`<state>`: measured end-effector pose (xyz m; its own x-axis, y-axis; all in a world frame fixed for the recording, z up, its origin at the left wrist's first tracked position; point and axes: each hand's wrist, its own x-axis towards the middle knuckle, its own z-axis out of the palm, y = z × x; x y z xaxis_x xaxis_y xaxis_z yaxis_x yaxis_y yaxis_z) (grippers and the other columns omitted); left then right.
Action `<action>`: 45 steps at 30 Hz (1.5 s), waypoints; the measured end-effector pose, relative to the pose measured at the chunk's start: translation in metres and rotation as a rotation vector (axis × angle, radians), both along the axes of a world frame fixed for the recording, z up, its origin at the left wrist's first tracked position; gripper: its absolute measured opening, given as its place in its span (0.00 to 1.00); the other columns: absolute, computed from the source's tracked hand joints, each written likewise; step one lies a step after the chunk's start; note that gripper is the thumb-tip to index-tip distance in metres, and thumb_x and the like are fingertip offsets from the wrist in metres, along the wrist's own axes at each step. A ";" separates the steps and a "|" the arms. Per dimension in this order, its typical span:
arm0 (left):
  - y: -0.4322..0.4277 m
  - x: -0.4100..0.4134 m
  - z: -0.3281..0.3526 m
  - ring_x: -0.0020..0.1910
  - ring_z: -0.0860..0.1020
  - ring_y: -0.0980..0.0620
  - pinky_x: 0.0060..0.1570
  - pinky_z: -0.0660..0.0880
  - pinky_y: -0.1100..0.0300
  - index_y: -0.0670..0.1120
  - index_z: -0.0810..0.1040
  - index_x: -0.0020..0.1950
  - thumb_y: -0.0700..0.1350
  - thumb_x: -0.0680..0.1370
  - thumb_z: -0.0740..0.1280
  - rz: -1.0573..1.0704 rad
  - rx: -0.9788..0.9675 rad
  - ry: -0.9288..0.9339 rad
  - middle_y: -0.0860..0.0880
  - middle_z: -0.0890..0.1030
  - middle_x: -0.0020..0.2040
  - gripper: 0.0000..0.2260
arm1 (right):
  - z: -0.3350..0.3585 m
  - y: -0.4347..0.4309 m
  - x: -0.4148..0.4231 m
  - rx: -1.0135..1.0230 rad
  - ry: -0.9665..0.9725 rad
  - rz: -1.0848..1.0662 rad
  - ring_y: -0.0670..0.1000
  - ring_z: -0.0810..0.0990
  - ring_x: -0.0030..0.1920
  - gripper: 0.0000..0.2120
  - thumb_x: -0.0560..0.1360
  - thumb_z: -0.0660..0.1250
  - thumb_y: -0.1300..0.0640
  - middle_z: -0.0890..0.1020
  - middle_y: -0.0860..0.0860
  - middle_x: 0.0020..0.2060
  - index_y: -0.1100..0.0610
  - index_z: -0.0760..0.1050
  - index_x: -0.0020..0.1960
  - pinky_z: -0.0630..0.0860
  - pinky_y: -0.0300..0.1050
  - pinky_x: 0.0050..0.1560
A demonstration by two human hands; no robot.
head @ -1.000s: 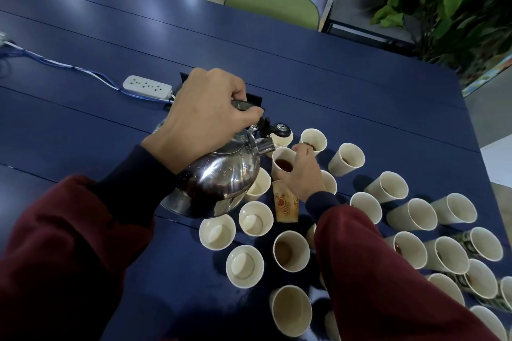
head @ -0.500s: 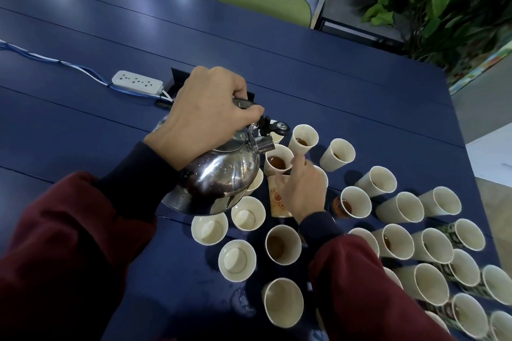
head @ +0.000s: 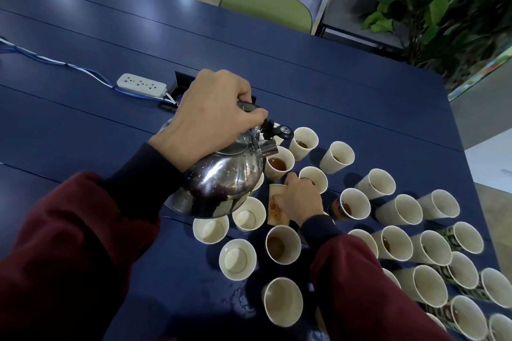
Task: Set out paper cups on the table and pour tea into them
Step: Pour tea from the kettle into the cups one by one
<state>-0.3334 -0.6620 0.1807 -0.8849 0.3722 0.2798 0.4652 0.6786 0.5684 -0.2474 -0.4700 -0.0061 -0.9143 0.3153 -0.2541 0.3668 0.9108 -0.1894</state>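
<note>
My left hand [head: 210, 119] grips the top handle of a steel kettle [head: 221, 185] and holds it tilted, spout over a white paper cup [head: 279, 165] with brown tea in it. Just right of the kettle, my right hand [head: 302, 199] curls around a paper cup with orange swirls [head: 277, 210], directly below the tea cup. Empty cups [head: 237, 259] stand under and in front of the kettle. Several more cups [head: 410, 212] spread to the right, some with a little tea.
The blue table [head: 83, 124] stretches far to the left and back. A white power strip [head: 141, 84] with a blue cable lies behind the kettle. Green chairs [head: 266, 5] and a plant [head: 443, 8] stand beyond the far edge. Wet drops [head: 238, 299] lie near the front cups.
The kettle stays tilted over the same cup. My right hand has slipped down from that cup's rim to the swirl-patterned cup. My view has shifted slightly.
</note>
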 end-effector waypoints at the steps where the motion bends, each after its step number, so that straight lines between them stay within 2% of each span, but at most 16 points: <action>1: 0.000 0.000 0.000 0.30 0.74 0.50 0.39 0.78 0.48 0.45 0.77 0.31 0.54 0.71 0.73 0.001 -0.001 -0.001 0.49 0.75 0.26 0.15 | 0.002 0.000 0.001 -0.009 0.000 0.003 0.56 0.82 0.50 0.16 0.78 0.66 0.46 0.82 0.55 0.51 0.55 0.70 0.59 0.73 0.46 0.42; 5: 0.000 0.001 0.000 0.31 0.75 0.49 0.40 0.78 0.47 0.45 0.77 0.32 0.54 0.71 0.73 0.003 -0.014 0.002 0.48 0.76 0.27 0.15 | 0.013 -0.002 0.011 -0.062 0.026 0.007 0.57 0.81 0.52 0.28 0.73 0.69 0.35 0.81 0.54 0.51 0.55 0.73 0.60 0.72 0.47 0.43; 9: 0.000 0.003 0.000 0.32 0.76 0.47 0.40 0.78 0.47 0.45 0.78 0.32 0.55 0.70 0.72 0.001 -0.009 -0.002 0.47 0.77 0.27 0.15 | 0.011 -0.003 0.016 -0.099 -0.025 -0.015 0.56 0.80 0.53 0.33 0.70 0.68 0.29 0.79 0.53 0.54 0.54 0.74 0.62 0.78 0.52 0.51; 14: 0.003 0.010 0.003 0.32 0.76 0.48 0.42 0.78 0.48 0.45 0.79 0.32 0.54 0.71 0.73 -0.017 0.009 -0.025 0.48 0.78 0.27 0.14 | 0.002 0.001 0.017 -0.211 0.025 -0.034 0.55 0.79 0.51 0.22 0.75 0.70 0.39 0.80 0.54 0.52 0.57 0.76 0.56 0.73 0.48 0.47; 21: 0.000 0.019 0.006 0.30 0.76 0.51 0.40 0.79 0.48 0.46 0.77 0.31 0.53 0.71 0.73 -0.032 0.027 -0.042 0.50 0.76 0.25 0.14 | 0.022 0.002 0.039 -0.367 0.280 -0.105 0.54 0.75 0.49 0.19 0.72 0.75 0.45 0.77 0.52 0.49 0.56 0.72 0.50 0.75 0.53 0.50; 23: 0.000 0.021 0.007 0.30 0.76 0.50 0.40 0.78 0.48 0.46 0.77 0.31 0.53 0.71 0.73 -0.039 0.023 -0.037 0.49 0.77 0.25 0.14 | 0.032 -0.001 0.045 -0.438 0.389 -0.132 0.52 0.76 0.49 0.21 0.70 0.77 0.46 0.76 0.50 0.49 0.54 0.70 0.52 0.76 0.51 0.50; 27: 0.002 0.027 0.011 0.30 0.74 0.52 0.36 0.76 0.52 0.46 0.79 0.32 0.53 0.71 0.74 -0.052 -0.016 -0.037 0.50 0.76 0.26 0.13 | 0.043 -0.007 0.050 -0.622 0.478 -0.128 0.45 0.75 0.58 0.36 0.66 0.81 0.50 0.75 0.46 0.58 0.50 0.67 0.68 0.74 0.41 0.58; 29: 0.003 0.030 0.011 0.29 0.73 0.54 0.35 0.75 0.54 0.47 0.79 0.32 0.52 0.70 0.75 -0.074 -0.035 -0.035 0.52 0.74 0.25 0.12 | 0.044 -0.009 0.051 -0.578 0.519 -0.065 0.45 0.73 0.61 0.39 0.66 0.81 0.51 0.74 0.46 0.60 0.53 0.67 0.71 0.71 0.38 0.60; 32: 0.004 0.033 0.009 0.29 0.73 0.54 0.35 0.74 0.56 0.48 0.79 0.31 0.51 0.69 0.75 -0.113 -0.076 -0.026 0.52 0.75 0.25 0.11 | 0.046 -0.013 0.051 -0.503 0.577 -0.028 0.48 0.72 0.60 0.36 0.65 0.82 0.52 0.74 0.50 0.59 0.58 0.70 0.68 0.69 0.39 0.59; 36: 0.006 0.038 0.006 0.34 0.76 0.50 0.36 0.74 0.56 0.47 0.79 0.32 0.52 0.69 0.75 -0.136 -0.128 -0.023 0.50 0.77 0.28 0.11 | 0.046 -0.017 0.053 -0.548 0.622 -0.050 0.49 0.74 0.61 0.35 0.65 0.82 0.52 0.76 0.46 0.58 0.55 0.70 0.67 0.74 0.50 0.61; 40: 0.009 0.046 0.006 0.34 0.74 0.49 0.36 0.74 0.54 0.48 0.76 0.31 0.52 0.69 0.74 -0.158 -0.169 0.003 0.52 0.74 0.27 0.12 | 0.047 -0.017 0.057 -0.534 0.620 -0.020 0.50 0.73 0.62 0.35 0.66 0.81 0.51 0.77 0.44 0.59 0.53 0.71 0.69 0.73 0.49 0.62; 43: 0.010 0.053 0.008 0.32 0.70 0.53 0.33 0.67 0.57 0.47 0.75 0.31 0.52 0.69 0.74 -0.169 -0.198 0.017 0.52 0.72 0.26 0.13 | 0.047 -0.020 0.060 -0.523 0.627 0.003 0.50 0.73 0.61 0.35 0.66 0.81 0.51 0.74 0.40 0.57 0.52 0.70 0.68 0.72 0.47 0.60; 45: 0.011 0.058 0.009 0.32 0.70 0.52 0.32 0.65 0.57 0.46 0.77 0.32 0.52 0.69 0.73 -0.172 -0.221 0.031 0.51 0.72 0.27 0.13 | 0.045 -0.022 0.062 -0.522 0.634 0.004 0.51 0.73 0.60 0.35 0.66 0.81 0.51 0.73 0.39 0.57 0.51 0.70 0.68 0.72 0.47 0.60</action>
